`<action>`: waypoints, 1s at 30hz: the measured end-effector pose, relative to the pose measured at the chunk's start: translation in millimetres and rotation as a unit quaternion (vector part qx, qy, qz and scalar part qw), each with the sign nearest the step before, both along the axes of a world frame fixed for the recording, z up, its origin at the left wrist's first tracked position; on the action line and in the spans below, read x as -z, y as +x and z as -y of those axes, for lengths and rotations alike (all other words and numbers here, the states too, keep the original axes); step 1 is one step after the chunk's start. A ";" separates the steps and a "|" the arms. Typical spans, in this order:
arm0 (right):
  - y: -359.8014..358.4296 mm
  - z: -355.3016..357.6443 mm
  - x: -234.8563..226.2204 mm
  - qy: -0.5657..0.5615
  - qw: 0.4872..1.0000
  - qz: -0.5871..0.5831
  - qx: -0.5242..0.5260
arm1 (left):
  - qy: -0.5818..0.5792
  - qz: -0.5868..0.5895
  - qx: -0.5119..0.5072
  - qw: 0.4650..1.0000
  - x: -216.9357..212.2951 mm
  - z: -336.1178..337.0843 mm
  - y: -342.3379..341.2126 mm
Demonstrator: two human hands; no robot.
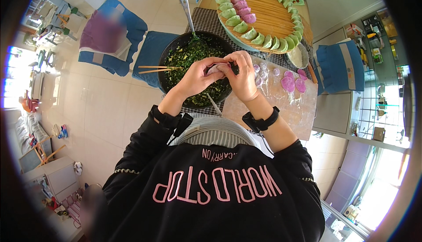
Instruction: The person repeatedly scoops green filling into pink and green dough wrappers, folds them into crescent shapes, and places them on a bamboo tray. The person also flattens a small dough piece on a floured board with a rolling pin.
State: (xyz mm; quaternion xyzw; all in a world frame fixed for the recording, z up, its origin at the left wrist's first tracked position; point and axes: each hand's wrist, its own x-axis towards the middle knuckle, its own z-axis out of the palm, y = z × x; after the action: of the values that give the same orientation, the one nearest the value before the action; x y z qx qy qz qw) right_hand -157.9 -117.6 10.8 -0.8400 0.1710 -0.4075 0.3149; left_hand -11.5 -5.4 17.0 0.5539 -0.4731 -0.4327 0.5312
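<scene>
Between my fingers is a pale pink dumpling (216, 69), held above the right side of a dark pan. My left hand (198, 76) is closed round its left side, and my right hand (241, 76) pinches its edge from the right. Beneath them the pan (166, 53) holds chopped green filling (193, 50). A large metal spoon (184, 11) leans out over the far rim, wooden chopsticks (154, 69) rest across the left rim, and another metal utensil handle (214, 105) sticks out at the near side. My fingers hide part of the dumpling.
Beyond the pan, a round woven tray (259, 13) bears green dumplings (259, 39) along its edge and a row of pink ones (243, 9). Right of my hands, a floured board (281, 110) carries pink wrappers (288, 83) and small dough pieces. Blue-covered chairs (340, 68) flank the table.
</scene>
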 end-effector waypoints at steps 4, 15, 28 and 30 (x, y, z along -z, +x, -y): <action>-0.3 3.0 -2.5 -0.019 1.000 -0.011 -0.004 | -0.069 -0.042 -0.009 0.997 5.9 0.2 -3.1; -4.1 5.6 -5.9 -0.068 0.996 0.018 -0.061 | -0.059 -0.039 0.016 0.997 4.9 -1.2 -2.3; -3.1 8.4 -31.2 -0.046 0.987 -0.034 -0.150 | -0.018 -0.036 0.036 0.999 -4.2 -3.6 0.1; -3.2 7.8 -27.5 -0.106 0.984 -0.015 -0.142 | -0.013 -0.108 0.036 0.993 1.7 -2.6 -1.7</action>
State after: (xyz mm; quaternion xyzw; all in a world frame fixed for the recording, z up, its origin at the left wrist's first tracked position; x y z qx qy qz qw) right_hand -161.1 -125.4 38.3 -0.8904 0.0109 -0.3618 0.2758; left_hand -13.2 -2.8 15.4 0.4800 -0.4381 -0.5024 0.5703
